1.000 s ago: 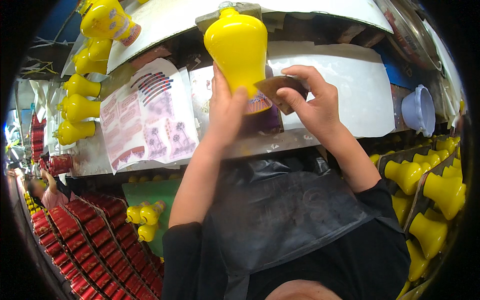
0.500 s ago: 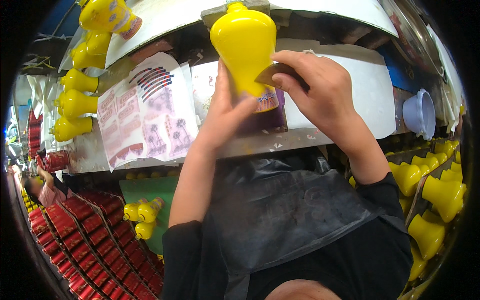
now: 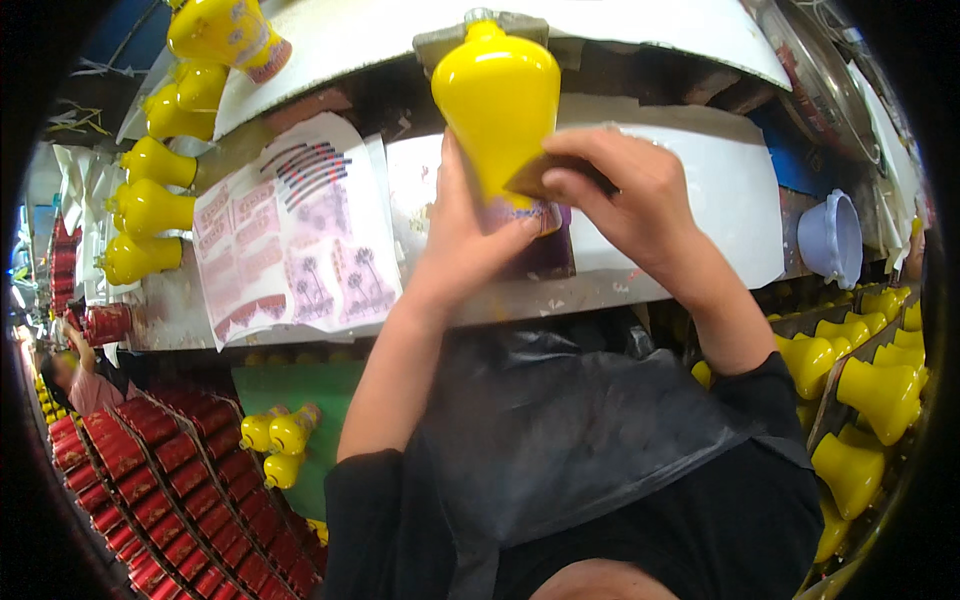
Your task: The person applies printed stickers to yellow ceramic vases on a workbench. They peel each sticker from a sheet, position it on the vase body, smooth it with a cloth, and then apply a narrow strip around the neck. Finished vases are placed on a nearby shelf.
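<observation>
A glossy yellow vase-shaped bottle [image 3: 497, 95] lies on its side over the bench, its neck pointing away from me and resting at a grey block [image 3: 430, 45]. My left hand [image 3: 460, 235] is closed around its lower end, thumb across the patterned band [image 3: 548, 218] near the base. In my right hand [image 3: 640, 195], thumb and fingers pinch a thin dark scraper [image 3: 530, 178]. The scraper's edge meets the bottle's right side just above that band. Left of the bottle lies a sheet of printed decals [image 3: 250, 240], with curved dark strips and pink-purple pictures.
White paper [image 3: 700, 200] covers the bench at right, beside a pale blue basin [image 3: 830, 240]. More yellow bottles [image 3: 155, 210] lie along the left; others fill racks [image 3: 880, 395] at lower right. Red cylinders [image 3: 190, 490] are racked at lower left, near another person [image 3: 90, 385].
The view has shifted slightly, so the bottle appears a little lower and to the right. My left thumb has moved onto the patterned band. The right hand still holds the scraper against the bottle.
</observation>
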A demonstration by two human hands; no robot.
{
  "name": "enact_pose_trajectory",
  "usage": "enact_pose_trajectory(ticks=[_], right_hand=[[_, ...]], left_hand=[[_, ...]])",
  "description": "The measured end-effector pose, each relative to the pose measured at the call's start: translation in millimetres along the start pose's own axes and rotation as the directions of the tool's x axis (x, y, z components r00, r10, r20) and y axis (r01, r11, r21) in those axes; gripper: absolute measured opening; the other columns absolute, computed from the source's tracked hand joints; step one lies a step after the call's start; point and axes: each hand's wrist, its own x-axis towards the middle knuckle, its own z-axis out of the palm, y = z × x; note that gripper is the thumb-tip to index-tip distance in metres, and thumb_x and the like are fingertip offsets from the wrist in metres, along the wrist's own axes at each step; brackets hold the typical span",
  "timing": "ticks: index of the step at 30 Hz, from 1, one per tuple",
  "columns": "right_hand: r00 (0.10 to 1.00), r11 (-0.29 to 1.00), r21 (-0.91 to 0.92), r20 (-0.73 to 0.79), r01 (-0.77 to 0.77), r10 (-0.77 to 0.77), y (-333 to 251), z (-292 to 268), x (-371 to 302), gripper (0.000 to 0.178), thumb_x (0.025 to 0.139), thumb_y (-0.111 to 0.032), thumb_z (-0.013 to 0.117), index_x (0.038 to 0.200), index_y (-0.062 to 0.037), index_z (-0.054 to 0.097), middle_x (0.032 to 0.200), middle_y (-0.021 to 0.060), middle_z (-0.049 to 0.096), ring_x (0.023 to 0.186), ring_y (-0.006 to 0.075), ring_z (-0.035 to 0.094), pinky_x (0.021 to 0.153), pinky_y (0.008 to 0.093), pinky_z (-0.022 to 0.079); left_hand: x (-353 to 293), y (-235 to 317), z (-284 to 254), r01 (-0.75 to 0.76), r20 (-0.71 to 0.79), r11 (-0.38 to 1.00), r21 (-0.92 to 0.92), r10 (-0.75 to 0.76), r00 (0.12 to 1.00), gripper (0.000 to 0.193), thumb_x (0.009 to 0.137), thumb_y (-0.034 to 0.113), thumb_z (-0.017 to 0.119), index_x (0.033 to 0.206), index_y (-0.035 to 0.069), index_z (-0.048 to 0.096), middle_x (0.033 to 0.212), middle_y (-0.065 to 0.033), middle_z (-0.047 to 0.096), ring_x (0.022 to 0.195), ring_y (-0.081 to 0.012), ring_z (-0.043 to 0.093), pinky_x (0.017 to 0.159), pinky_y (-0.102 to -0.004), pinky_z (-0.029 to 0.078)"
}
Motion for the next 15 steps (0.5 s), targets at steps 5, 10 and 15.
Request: enact_pose_trajectory(ticks=[5, 10, 15], right_hand=[[0.923, 0.860, 0.362, 0.006, -0.360, 0.384, 2.2, 18.0, -22.6, 0.027, 0.089, -0.010, 0.079, 0.114, -0.0019, 0.070, 0.098, 0.0088, 0.075, 0.085, 0.0130, 0.070, 0.075, 0.0268, 0.055], [0.886, 0.917, 0.253, -0.275, -0.309, 0.374, 9.8, 29.9, -20.7, 0.028, 0.089, -0.017, 0.078, 0.114, -0.0047, 0.069, 0.103, 0.0138, 0.075, 0.085, 0.0264, 0.075, 0.073, 0.0323, 0.058], [0.913, 0.927, 0.321, -0.287, -0.194, 0.290, 0.1, 22.0, -28.0, 0.030, 0.090, -0.011, 0.080, 0.116, -0.0030, 0.068, 0.100, 0.0091, 0.074, 0.087, 0.0138, 0.071, 0.077, 0.0268, 0.056]], left_hand=[[2.0, 6.2, 6.3, -0.001, -0.073, 1.000, 0.026, 0.002, 0.997, 0.110, 0.079, 0.022, 0.075, 0.162, -0.003, 0.007, 0.153, -0.0263, 0.040, 0.141, -0.0381, 0.045, 0.117, -0.0439, 0.036], [2.5, 4.6, 14.2, -0.018, -0.135, 0.998, 0.057, 0.026, 0.990, 0.094, 0.089, 0.031, 0.062, 0.161, -0.004, 0.013, 0.150, -0.0269, 0.044, 0.140, -0.0393, 0.047, 0.115, -0.0426, 0.038], [1.3, 1.3, 12.8, 0.065, -0.187, 0.988, 0.138, -0.038, 0.982, 0.084, 0.094, 0.033, 0.054, 0.162, -0.002, 0.018, 0.149, -0.0264, 0.047, 0.141, -0.0379, 0.045, 0.116, -0.0428, 0.037]])
